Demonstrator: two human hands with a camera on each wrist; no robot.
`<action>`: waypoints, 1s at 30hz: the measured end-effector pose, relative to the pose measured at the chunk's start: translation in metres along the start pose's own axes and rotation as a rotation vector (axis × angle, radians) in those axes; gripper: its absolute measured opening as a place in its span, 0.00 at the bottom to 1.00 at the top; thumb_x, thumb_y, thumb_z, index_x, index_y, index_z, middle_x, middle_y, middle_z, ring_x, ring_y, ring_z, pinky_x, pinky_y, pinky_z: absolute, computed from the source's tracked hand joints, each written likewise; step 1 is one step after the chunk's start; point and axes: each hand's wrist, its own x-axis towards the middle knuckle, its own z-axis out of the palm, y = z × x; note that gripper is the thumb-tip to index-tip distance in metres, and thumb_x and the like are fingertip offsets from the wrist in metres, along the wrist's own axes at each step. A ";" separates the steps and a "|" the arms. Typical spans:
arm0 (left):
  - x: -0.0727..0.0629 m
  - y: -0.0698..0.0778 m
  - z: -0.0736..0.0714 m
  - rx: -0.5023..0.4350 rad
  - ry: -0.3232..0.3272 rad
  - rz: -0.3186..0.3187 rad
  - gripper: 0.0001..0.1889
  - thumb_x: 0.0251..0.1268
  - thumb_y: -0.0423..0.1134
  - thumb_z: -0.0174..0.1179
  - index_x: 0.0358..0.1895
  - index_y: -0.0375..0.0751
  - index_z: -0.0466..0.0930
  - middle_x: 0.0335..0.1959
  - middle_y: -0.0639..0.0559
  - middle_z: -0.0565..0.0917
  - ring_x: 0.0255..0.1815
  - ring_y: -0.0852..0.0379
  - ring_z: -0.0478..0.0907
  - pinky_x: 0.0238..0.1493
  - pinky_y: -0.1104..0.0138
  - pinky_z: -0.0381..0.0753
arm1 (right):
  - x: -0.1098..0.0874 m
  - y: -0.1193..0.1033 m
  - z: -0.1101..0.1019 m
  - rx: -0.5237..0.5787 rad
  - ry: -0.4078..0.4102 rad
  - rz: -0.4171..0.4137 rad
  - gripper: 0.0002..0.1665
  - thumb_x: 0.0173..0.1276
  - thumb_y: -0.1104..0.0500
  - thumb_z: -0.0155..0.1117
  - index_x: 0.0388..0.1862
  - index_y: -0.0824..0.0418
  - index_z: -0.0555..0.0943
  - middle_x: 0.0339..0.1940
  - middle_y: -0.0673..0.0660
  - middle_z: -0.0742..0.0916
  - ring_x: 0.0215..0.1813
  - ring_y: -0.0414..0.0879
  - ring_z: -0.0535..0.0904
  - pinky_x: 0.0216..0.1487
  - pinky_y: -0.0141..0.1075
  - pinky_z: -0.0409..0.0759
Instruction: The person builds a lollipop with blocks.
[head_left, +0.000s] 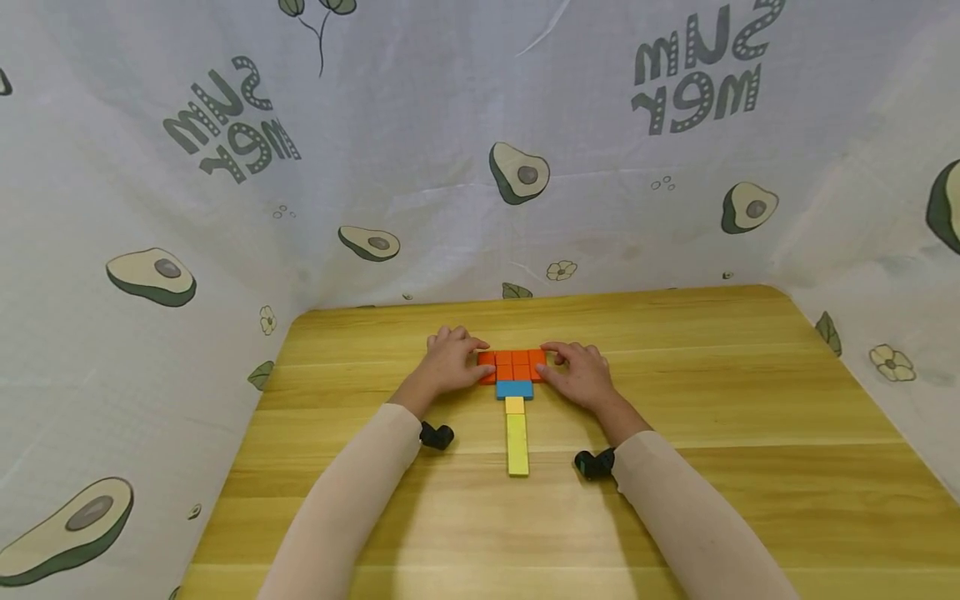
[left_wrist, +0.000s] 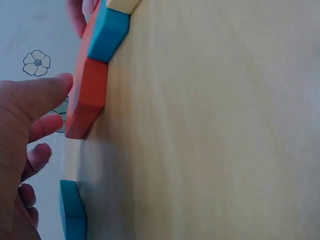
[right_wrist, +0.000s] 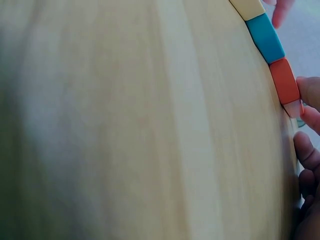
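Note:
Several red blocks [head_left: 513, 358] lie flush against each other in two rows on the table. My left hand [head_left: 450, 362] holds their left end, thumb near the front corner and index finger at the back. At the right end, my right hand [head_left: 581, 373] grips the outer red block [right_wrist: 284, 82] between thumb and index finger. A blue block [head_left: 514, 389] lies against the front of the red rows. In front of it come a small yellow block [head_left: 514, 405] and a long yellow-green block [head_left: 517, 446]. Below my left fingers lies another blue block [left_wrist: 73, 212], hidden in the head view.
The wood-grain table [head_left: 315, 467] extends around the blocks. Behind and beside it hangs a white cloth [head_left: 435, 175] printed with avocados. A small black device [head_left: 437, 436] sits at the left wrist, and a similar black device [head_left: 594, 464] at the right.

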 end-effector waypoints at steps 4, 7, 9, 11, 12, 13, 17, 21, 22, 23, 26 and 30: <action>-0.002 -0.003 0.002 0.014 0.025 0.005 0.25 0.70 0.64 0.59 0.63 0.57 0.83 0.48 0.53 0.76 0.46 0.51 0.62 0.45 0.60 0.55 | -0.001 0.000 -0.001 0.000 0.000 -0.001 0.29 0.72 0.41 0.64 0.68 0.51 0.79 0.47 0.58 0.83 0.51 0.58 0.72 0.59 0.59 0.64; -0.003 -0.004 0.004 0.012 0.036 0.010 0.25 0.70 0.64 0.59 0.63 0.57 0.83 0.45 0.53 0.75 0.46 0.52 0.62 0.45 0.61 0.55 | -0.001 -0.001 -0.002 0.006 -0.007 0.004 0.29 0.72 0.41 0.64 0.68 0.51 0.79 0.48 0.58 0.83 0.52 0.59 0.72 0.59 0.60 0.64; -0.004 -0.003 0.005 0.001 0.046 0.011 0.25 0.70 0.63 0.59 0.63 0.57 0.83 0.44 0.53 0.75 0.45 0.52 0.62 0.44 0.61 0.55 | -0.002 -0.001 -0.003 0.010 -0.010 0.008 0.29 0.72 0.42 0.64 0.68 0.51 0.79 0.48 0.58 0.83 0.53 0.59 0.72 0.59 0.60 0.64; -0.004 -0.003 0.006 -0.010 0.058 0.010 0.24 0.70 0.63 0.60 0.62 0.57 0.84 0.43 0.53 0.75 0.45 0.52 0.62 0.44 0.60 0.55 | -0.002 -0.001 -0.003 0.010 -0.010 0.009 0.29 0.72 0.42 0.64 0.68 0.51 0.79 0.49 0.58 0.84 0.53 0.59 0.72 0.59 0.60 0.65; -0.004 -0.003 0.007 -0.014 0.062 0.008 0.24 0.70 0.63 0.60 0.62 0.56 0.84 0.43 0.53 0.75 0.44 0.52 0.62 0.44 0.60 0.55 | -0.002 -0.002 -0.003 0.011 -0.010 0.009 0.29 0.72 0.42 0.64 0.68 0.51 0.79 0.49 0.58 0.84 0.53 0.59 0.72 0.59 0.60 0.65; -0.004 -0.003 0.007 -0.017 0.066 0.005 0.24 0.70 0.63 0.60 0.62 0.56 0.84 0.43 0.53 0.75 0.44 0.52 0.62 0.44 0.60 0.55 | -0.002 -0.002 -0.003 0.011 -0.010 0.009 0.29 0.72 0.41 0.64 0.68 0.51 0.79 0.49 0.58 0.84 0.53 0.59 0.72 0.59 0.60 0.65; -0.005 -0.004 0.010 -0.032 0.074 -0.007 0.24 0.70 0.63 0.59 0.62 0.56 0.83 0.44 0.53 0.76 0.45 0.52 0.63 0.44 0.60 0.56 | -0.001 -0.002 -0.002 0.014 -0.009 0.006 0.29 0.72 0.42 0.64 0.68 0.51 0.79 0.48 0.58 0.83 0.53 0.59 0.72 0.58 0.60 0.65; -0.009 -0.007 0.012 -0.090 0.101 -0.032 0.24 0.75 0.60 0.55 0.65 0.55 0.81 0.46 0.51 0.76 0.46 0.51 0.63 0.47 0.60 0.56 | 0.000 -0.002 -0.001 0.009 -0.010 0.008 0.29 0.72 0.42 0.64 0.68 0.51 0.79 0.49 0.58 0.83 0.53 0.59 0.72 0.58 0.60 0.64; -0.010 -0.008 0.012 -0.113 0.119 -0.043 0.23 0.77 0.59 0.54 0.65 0.54 0.81 0.46 0.51 0.77 0.46 0.51 0.63 0.47 0.59 0.57 | 0.000 -0.002 0.000 0.007 -0.011 0.008 0.29 0.72 0.42 0.64 0.68 0.51 0.79 0.49 0.58 0.83 0.53 0.59 0.72 0.58 0.60 0.64; -0.011 -0.010 0.013 -0.136 0.135 -0.058 0.22 0.78 0.57 0.52 0.66 0.54 0.80 0.48 0.51 0.77 0.46 0.51 0.63 0.47 0.59 0.57 | 0.000 -0.001 0.000 0.005 -0.011 0.008 0.29 0.72 0.42 0.64 0.68 0.51 0.79 0.49 0.58 0.83 0.53 0.59 0.72 0.58 0.60 0.64; -0.017 -0.014 0.011 -0.209 0.193 -0.113 0.20 0.81 0.52 0.50 0.67 0.52 0.79 0.50 0.49 0.78 0.47 0.49 0.65 0.48 0.56 0.58 | -0.001 -0.002 0.000 0.005 -0.011 0.008 0.29 0.73 0.42 0.64 0.68 0.51 0.78 0.49 0.58 0.83 0.53 0.59 0.72 0.59 0.60 0.64; -0.026 -0.022 0.008 -0.288 0.234 -0.209 0.20 0.83 0.48 0.47 0.68 0.51 0.78 0.55 0.45 0.77 0.52 0.44 0.68 0.55 0.51 0.63 | 0.000 -0.003 0.000 0.016 -0.007 0.007 0.29 0.72 0.43 0.64 0.68 0.51 0.79 0.49 0.59 0.83 0.52 0.59 0.72 0.59 0.61 0.64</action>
